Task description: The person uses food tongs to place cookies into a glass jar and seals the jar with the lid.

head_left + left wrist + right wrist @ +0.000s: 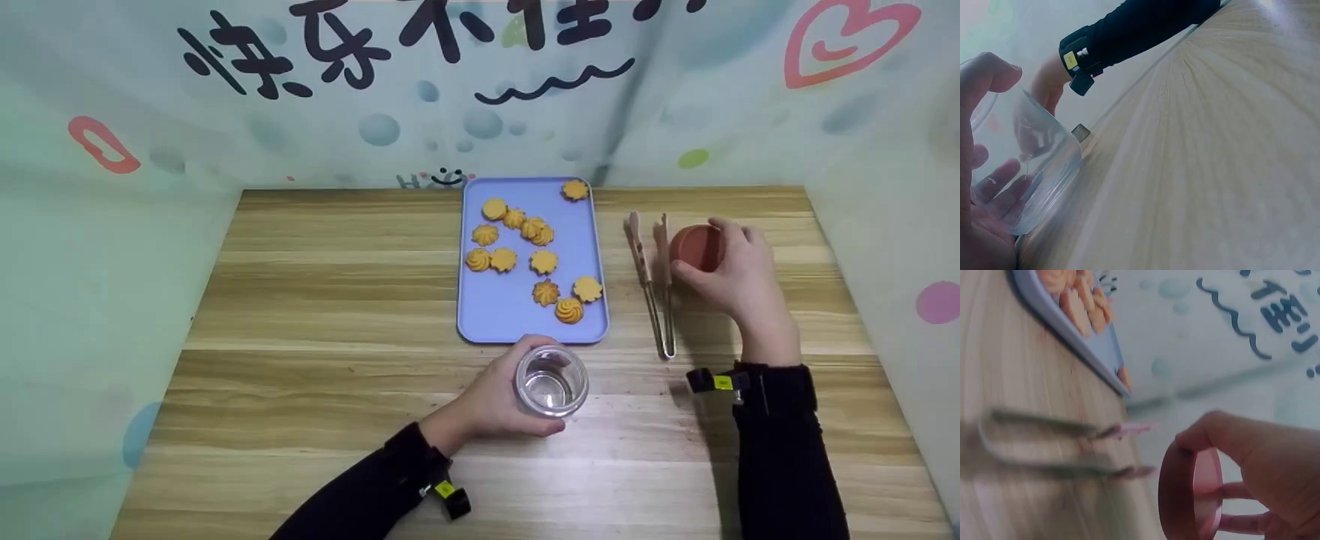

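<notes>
Now the left hand (pixel 491 401) grips the jar (pixel 551 381) at the tray's (pixel 510 315) near edge — the right hand (pixel 739 274) pinches the lid (pixel 696 247); best lower it level.

Wooden table (pixel 315 315), printed backdrop (pixel 225 112)

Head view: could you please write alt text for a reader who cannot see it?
Left hand grips an empty glass jar on a wooden table; right hand holds a red lid beside tongs. Cookies lie on a blue tray.

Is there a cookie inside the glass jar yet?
No, the glass jar gripped by the left hand looks empty; all the cookies lie on the blue tray.
</notes>
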The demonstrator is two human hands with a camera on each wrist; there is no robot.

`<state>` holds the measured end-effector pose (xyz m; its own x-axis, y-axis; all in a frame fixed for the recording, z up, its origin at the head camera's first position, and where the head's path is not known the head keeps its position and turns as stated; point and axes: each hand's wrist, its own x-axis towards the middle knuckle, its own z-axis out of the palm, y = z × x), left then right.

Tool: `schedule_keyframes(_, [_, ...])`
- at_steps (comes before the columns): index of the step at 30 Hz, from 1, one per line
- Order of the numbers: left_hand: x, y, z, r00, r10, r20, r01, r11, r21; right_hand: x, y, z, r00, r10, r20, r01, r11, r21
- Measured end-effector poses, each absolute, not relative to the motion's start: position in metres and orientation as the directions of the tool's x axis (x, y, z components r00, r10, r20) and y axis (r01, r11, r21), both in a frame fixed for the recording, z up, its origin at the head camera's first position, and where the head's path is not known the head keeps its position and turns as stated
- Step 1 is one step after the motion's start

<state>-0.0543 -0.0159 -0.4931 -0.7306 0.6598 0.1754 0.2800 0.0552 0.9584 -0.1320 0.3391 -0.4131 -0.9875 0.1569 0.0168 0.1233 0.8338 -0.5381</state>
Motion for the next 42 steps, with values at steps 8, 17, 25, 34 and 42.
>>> schedule_keyframes(8, [-0.054,-0.016,-0.493,-0.726,0.664,0.181,0.288,0.055,0.956,-0.139,0.357,-0.430,-0.976,0.216,0.009,0.180,0.835,-0.519])
schedule_keyframes(17, [-0.053,-0.017,-0.493,-0.726,0.669,0.159,0.264,0.058,0.963,-0.141,0.362,-0.450,-0.975,0.221,0.006,0.192,0.861,-0.472])
schedule_keyframes(25, [-0.049,-0.018,-0.477,-0.727,0.670,0.151,0.254,0.058,0.966,-0.142,0.365,-0.453,-0.979,0.204,0.015,0.171,0.857,-0.486])
schedule_keyframes(34, [-0.050,-0.017,-0.483,-0.721,0.673,0.163,0.267,0.052,0.962,-0.141,0.347,-0.438,-0.956,0.279,0.094,0.194,0.836,-0.512])
schedule_keyframes(42, [-0.054,-0.016,-0.494,-0.715,0.677,0.176,0.276,0.041,0.960,-0.138,0.321,-0.427,-0.967,0.224,0.118,0.139,0.858,-0.495])
